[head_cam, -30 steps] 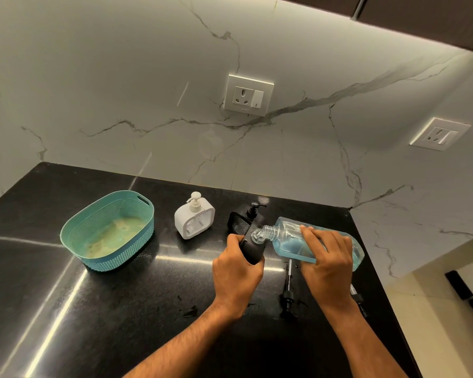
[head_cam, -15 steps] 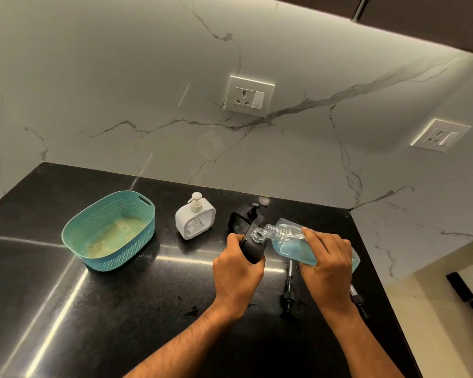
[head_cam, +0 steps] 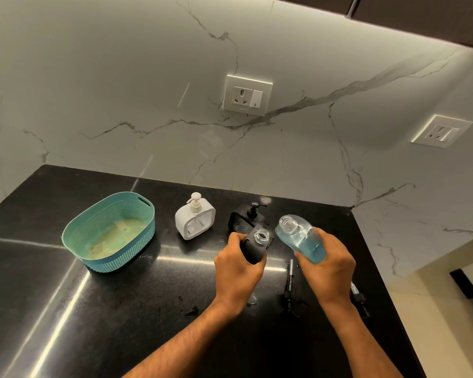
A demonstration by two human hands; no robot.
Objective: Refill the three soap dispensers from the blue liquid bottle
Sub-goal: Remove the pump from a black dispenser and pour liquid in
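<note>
Head view: your left hand (head_cam: 236, 271) grips the open black dispenser (head_cam: 256, 245); your right hand (head_cam: 327, 264) holds the blue liquid bottle (head_cam: 301, 237) just beside it, mouth raised; tip slowly, mouths aligned

A single wide-angle view from the person's head looks forward and steeply down onto the black tabletop (head_cam: 66, 309), close above both forearms. It faces the marble wall (head_cam: 120, 91) behind, whose lines bend toward the frame's edges.
</note>
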